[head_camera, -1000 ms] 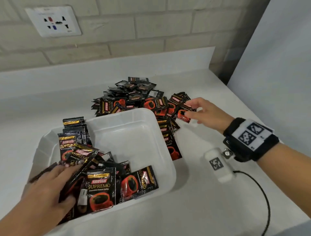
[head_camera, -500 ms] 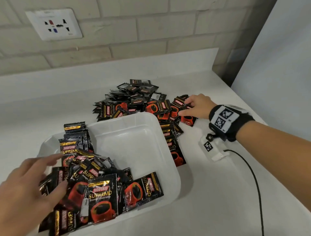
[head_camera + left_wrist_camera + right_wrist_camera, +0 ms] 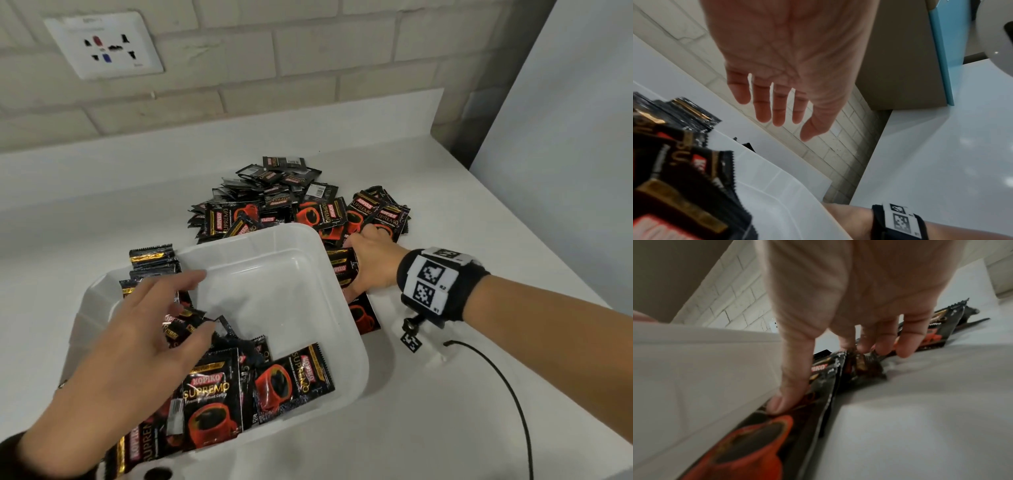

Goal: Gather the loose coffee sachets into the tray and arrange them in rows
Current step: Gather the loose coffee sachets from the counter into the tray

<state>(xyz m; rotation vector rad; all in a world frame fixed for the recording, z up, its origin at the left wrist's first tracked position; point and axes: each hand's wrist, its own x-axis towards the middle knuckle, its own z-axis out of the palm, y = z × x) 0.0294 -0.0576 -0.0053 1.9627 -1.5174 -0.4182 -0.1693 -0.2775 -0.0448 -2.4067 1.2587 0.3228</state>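
A white plastic tray [image 3: 260, 236] sits on the counter with black-and-red coffee sachets [image 3: 212, 394] heaped in its near-left part. A few more stand upright at its far-left corner [image 3: 150, 260]. My left hand [image 3: 164, 308] hovers palm-down over those sachets. In the left wrist view the hand [image 3: 781, 104] has straight fingers and holds nothing. The loose pile [image 3: 291, 205] lies behind the tray. My right hand [image 3: 370, 263] is on sachets against the tray's right wall. In the right wrist view its thumb and curled fingers [image 3: 904, 344] pinch these sachets [image 3: 859, 368] lengthwise beside the tray wall [image 3: 705, 369].
A wall socket [image 3: 102, 44] is set in the brick wall behind the raised counter lip. A white panel [image 3: 565, 137] bounds the counter on the right. A black cable [image 3: 507, 394] trails from my right wrist across the bare counter [image 3: 445, 428].
My left hand lifted off the sachets in the tray and now hovers over it. My right hand drew back from the pile's right edge onto the sachets beside the tray's right wall.
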